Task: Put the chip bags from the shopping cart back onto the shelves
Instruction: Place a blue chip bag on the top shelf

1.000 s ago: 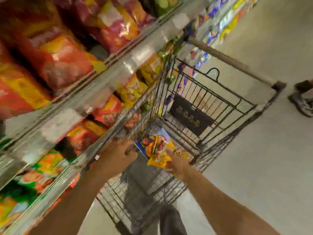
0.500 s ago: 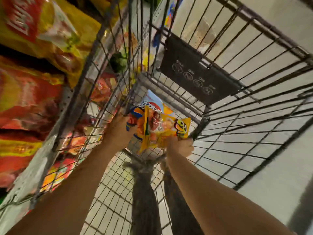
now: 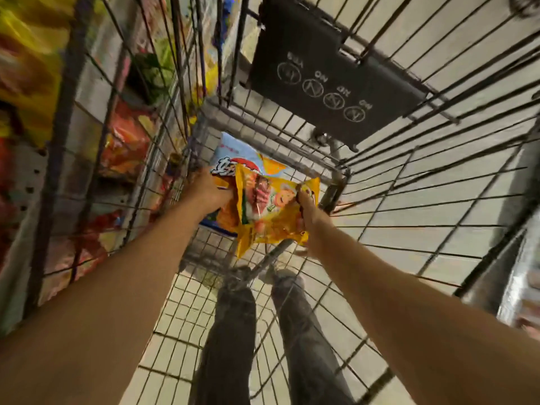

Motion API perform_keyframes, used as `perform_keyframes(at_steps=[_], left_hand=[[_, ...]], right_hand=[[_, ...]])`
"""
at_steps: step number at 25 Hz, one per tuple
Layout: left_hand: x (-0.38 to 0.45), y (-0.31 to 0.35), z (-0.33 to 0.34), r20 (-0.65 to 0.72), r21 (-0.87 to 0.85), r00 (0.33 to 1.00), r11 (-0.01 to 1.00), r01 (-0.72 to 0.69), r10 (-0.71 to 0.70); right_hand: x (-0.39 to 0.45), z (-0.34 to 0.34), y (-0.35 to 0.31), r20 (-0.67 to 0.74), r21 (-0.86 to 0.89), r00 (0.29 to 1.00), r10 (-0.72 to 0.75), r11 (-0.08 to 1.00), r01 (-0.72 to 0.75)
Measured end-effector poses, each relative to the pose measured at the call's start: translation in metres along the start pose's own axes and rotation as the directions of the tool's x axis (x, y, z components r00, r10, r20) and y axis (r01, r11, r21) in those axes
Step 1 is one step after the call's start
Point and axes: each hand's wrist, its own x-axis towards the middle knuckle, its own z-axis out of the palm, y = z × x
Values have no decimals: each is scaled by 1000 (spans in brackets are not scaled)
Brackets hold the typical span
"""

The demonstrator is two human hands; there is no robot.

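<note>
Down inside the shopping cart (image 3: 423,182), seen from my head camera, both my arms reach to the far end of the wire basket. My right hand (image 3: 306,209) pinches the right edge of a yellow chip bag (image 3: 271,211), fingers curled over its crimped seam; that grip is closed tight on the foil. The bag is glossy and crinkled, bright yellow with a picture of reddish meat or snack pieces, a round cartoon face in orange and green, and a dark green stripe along its left fold. It hangs tilted, lifted clear of the cart floor.

My left hand (image 3: 209,191) curls around the near edge of a second bag, the blue chip bag (image 3: 233,153), which lies behind and partly under the yellow one. It is pale blue at the top with bold dark lettering on white, a red band, and orange chips printed lower down. My left grip is closed on its edge, though the fingertips are hidden behind the packaging.

A dark plastic flap (image 3: 330,80) with four circled symbols hangs on the cart's end wall. Through the left mesh, shelves (image 3: 38,118) of red, orange and yellow bags show, blurred. My dark trouser legs (image 3: 230,340) stand beneath the basket.
</note>
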Motion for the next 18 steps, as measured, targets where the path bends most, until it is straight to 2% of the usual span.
perform_keyframes(at_steps=[2,5,7,9,10,12,15,18], left_hand=[[7,-10,5,58,-139,997,989,52,-45],[17,-22,7,32,-276,993,954,114,-110],[22,-25,9,-41,-185,993,977,103,-112],[22,-23,14,-118,-55,992,997,45,-52],[20,-22,17,-124,-61,992,998,27,-34],[17,-21,17,-36,-213,999,977,29,-37],[0,-25,-1,64,-375,998,927,15,10],[-29,-26,-24,-53,-368,998,928,-51,34]], right_hand=[[-7,8,20,229,205,972,46,974,-95],[6,19,32,379,346,921,96,908,-237],[11,27,37,355,486,927,122,823,-294],[16,32,45,311,568,944,110,775,-277],[18,34,49,300,595,949,101,757,-269],[17,30,53,285,625,955,83,739,-251],[4,21,55,272,557,962,10,814,-166],[-20,10,48,184,396,976,-114,918,33]])
